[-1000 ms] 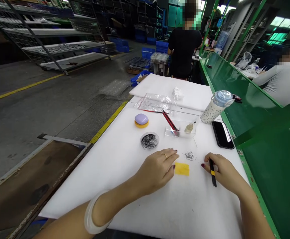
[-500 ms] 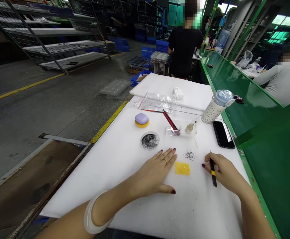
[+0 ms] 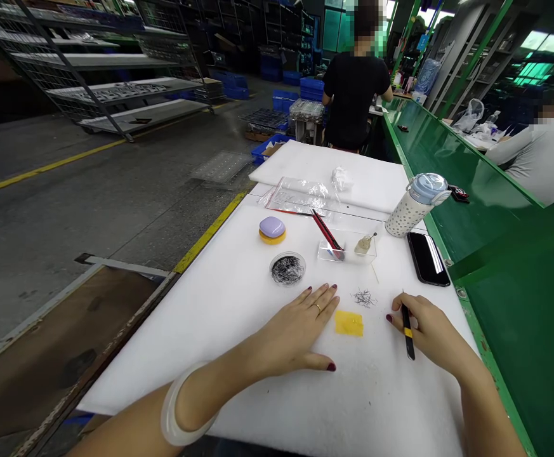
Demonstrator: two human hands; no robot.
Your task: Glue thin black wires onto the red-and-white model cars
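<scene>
My left hand (image 3: 300, 327) lies flat on the white work surface (image 3: 200, 330), fingers stretched out and thumb apart. Just right of its fingertips is a yellow rectangular piece (image 3: 349, 323) with small clear drops on it. Beyond that piece lies a loose pile of short dark thin pins (image 3: 363, 298). My right hand (image 3: 424, 327) rests at the right, closed around black tweezers (image 3: 407, 333) with a yellow band. The tips of the tweezers are mostly hidden by the fingers. A round clear dish (image 3: 287, 269) full of dark thin pieces stands beyond my left hand.
A clear tray (image 3: 327, 254) holds a red-and-black tool (image 3: 327, 233) and a small bottle (image 3: 363, 245). A purple-and-yellow rounded case (image 3: 272, 230) stands left of it. At right are a phone (image 3: 428, 258) and a dotted drink bottle (image 3: 412, 206). A person in black (image 3: 356, 95) sits ahead.
The view has shifted very slightly. Both hands and the things on the work surface stay where they were.
</scene>
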